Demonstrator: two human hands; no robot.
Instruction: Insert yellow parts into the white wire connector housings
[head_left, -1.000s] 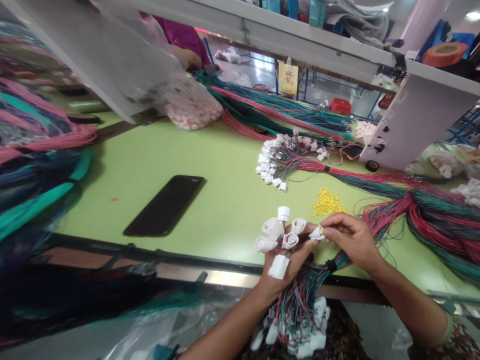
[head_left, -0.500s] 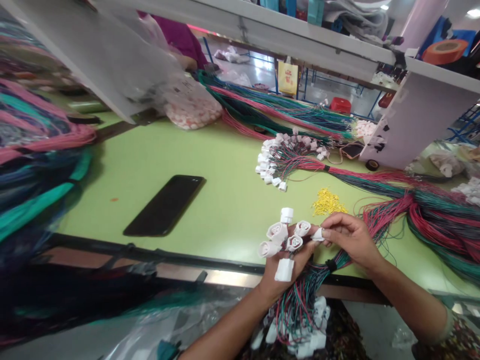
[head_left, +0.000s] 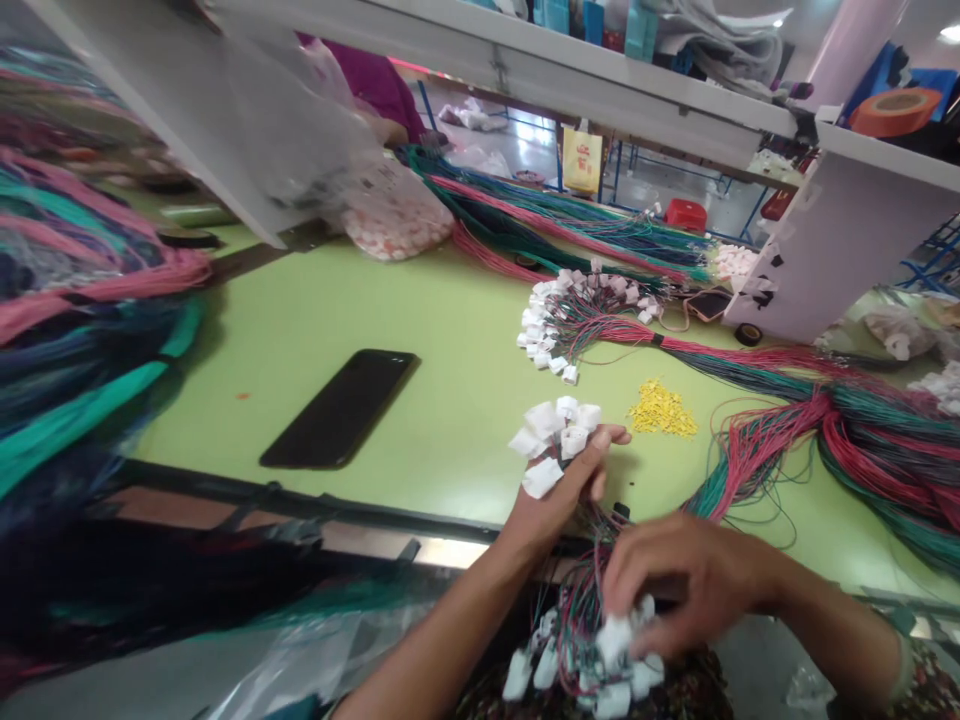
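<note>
My left hand (head_left: 574, 480) is closed around wires of a harness, and a cluster of white plastic connectors (head_left: 546, 425) stands up above its fingers. The thumb and index finger of that hand point right over the green table. Below, at the table's front edge, more white connectors (head_left: 547, 660) hang on red, green and dark wires over my lap. My right hand (head_left: 690, 575) is curled down at these hanging connectors, its fingertips beside a white one (head_left: 616, 640). Motion blurs those fingers, so I cannot tell whether they grip it. Small yellow plastic pieces (head_left: 661, 408) lie in a pile beyond my hands.
A black phone (head_left: 341, 408) lies left on the green table (head_left: 450, 400). Behind are a tied harness with white connectors (head_left: 551, 320) and a bag of pale parts (head_left: 397, 215). Wire bundles (head_left: 885, 440) lie right, others (head_left: 97, 260) left. A shelf (head_left: 525, 70) spans the back.
My right hand has left the connector at my left fingertips and moved down to the hanging connectors. The left hand has turned, so its connectors now show their sides instead of their open faces.
</note>
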